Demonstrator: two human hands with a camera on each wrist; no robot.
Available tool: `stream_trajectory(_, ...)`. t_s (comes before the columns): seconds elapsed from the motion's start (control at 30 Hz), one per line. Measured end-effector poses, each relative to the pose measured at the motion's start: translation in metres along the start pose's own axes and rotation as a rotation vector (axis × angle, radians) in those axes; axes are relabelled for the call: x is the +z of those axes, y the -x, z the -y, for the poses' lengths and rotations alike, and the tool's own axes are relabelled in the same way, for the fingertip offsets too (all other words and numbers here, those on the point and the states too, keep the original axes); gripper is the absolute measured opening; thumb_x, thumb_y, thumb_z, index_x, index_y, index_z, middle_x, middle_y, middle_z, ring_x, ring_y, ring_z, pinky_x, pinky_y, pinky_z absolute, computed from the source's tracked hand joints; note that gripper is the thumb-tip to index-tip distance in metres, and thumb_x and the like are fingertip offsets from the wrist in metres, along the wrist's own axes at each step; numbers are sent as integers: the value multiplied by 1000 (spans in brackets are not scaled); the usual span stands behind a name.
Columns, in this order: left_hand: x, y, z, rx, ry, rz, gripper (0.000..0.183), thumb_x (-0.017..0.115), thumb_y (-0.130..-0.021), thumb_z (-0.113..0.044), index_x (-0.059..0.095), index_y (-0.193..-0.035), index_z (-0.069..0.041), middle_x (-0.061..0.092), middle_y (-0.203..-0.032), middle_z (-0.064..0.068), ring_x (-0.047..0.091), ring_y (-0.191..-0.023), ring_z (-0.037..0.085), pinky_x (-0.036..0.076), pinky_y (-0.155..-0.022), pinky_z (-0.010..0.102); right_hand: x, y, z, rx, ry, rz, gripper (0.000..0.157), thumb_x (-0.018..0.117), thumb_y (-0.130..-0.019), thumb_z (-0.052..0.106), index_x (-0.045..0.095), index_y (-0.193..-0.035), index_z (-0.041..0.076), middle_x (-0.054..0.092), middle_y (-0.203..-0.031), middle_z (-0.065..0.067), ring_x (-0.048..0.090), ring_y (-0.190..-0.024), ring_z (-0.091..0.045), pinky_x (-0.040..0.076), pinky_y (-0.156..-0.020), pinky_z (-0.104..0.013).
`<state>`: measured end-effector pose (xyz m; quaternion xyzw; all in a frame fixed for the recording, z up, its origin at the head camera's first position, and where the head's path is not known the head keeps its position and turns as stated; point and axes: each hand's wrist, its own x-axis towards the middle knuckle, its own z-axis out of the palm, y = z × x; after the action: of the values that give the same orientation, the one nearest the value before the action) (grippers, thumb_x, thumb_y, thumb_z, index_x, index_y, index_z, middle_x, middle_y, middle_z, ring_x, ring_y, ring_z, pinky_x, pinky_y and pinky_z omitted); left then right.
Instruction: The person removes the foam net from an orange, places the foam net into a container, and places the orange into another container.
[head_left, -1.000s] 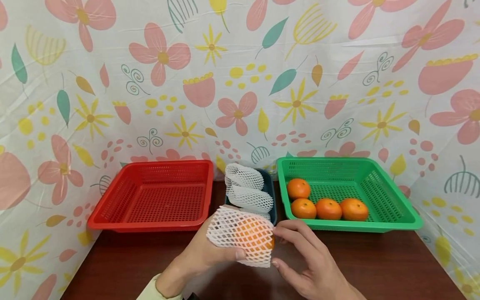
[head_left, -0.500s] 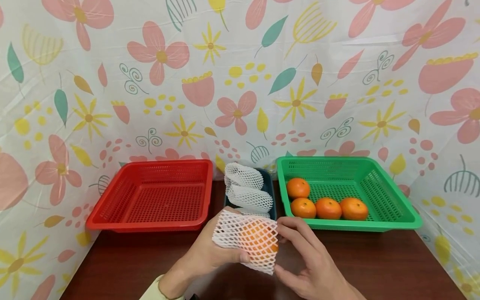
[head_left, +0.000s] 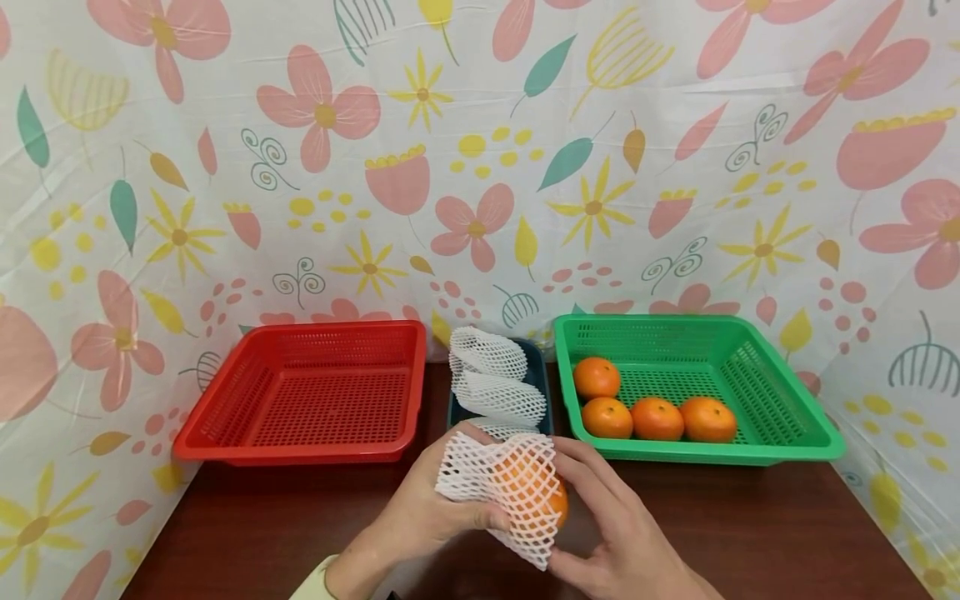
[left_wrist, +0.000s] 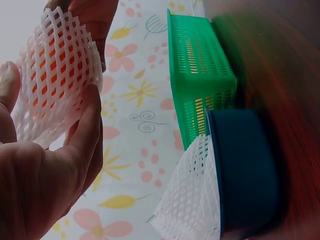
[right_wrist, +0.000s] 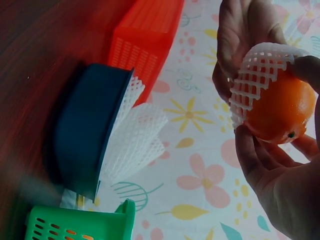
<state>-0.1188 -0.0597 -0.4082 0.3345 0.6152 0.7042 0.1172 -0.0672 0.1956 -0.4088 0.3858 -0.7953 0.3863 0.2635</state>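
An orange (right_wrist: 282,112) sits partly inside a white foam fruit net (head_left: 467,468), its bare stem end poking out toward the right hand. My left hand (head_left: 423,504) grips the net with the fruit inside, thumb on the near side and fingers behind. With thumb and fingers spread to either side, my right hand (head_left: 626,521) holds the net's open edge around the fruit. In the right wrist view the net covers about half of the orange. The left wrist view shows the mesh (left_wrist: 60,65) stretched over the fruit.
A red basket (head_left: 300,454) stands at the left. Between it and a green basket (head_left: 795,425) is a dark blue box (head_left: 542,375) with more foam nets (head_left: 498,396). Several oranges (head_left: 657,418) lie in the green basket. A patterned cloth hangs behind the table.
Both hands and the wrapped orange have shifted slightly right. The right hand has closed in on the net's edge, and more of the orange shows past the net at the right.
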Motion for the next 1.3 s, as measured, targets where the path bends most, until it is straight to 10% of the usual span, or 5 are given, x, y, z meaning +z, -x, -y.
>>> stream_trajectory(0.33,-7,3,-9,-84,-79,34,52,81,-94,-12,58,-140,-17,68,-127,9,69,-108,24,60,-92,35,-1,1,0,40,53,8,97,92,-59,11,54,-148,6,52,-150,-12,56,-127,-19,39,-110,-14)
stream_trajectory(0.6,-18,4,-15,-24,-139,12,35,67,-101,-9,58,-135,-12,63,-128,12,69,-103,25,63,-83,38,0,0,-3,10,28,-4,93,92,-59,10,55,-145,3,53,-147,-15,56,-125,-21,39,-110,-16)
stream_trajectory(0.93,-20,3,-16,-43,-363,-116,19,80,-96,-21,67,-111,-24,64,-96,2,55,-66,11,46,-53,27,0,2,-6,-15,41,-20,92,87,-57,6,54,-143,-2,52,-146,-21,55,-127,-22,38,-112,-15)
stream_trajectory(1.3,-27,-1,-14,-51,-336,-168,22,80,-96,-14,66,-113,-19,69,-97,4,66,-72,17,54,-61,28,-7,0,-6,39,49,-17,76,83,-90,43,54,-147,2,53,-147,-16,55,-129,-21,40,-111,-14)
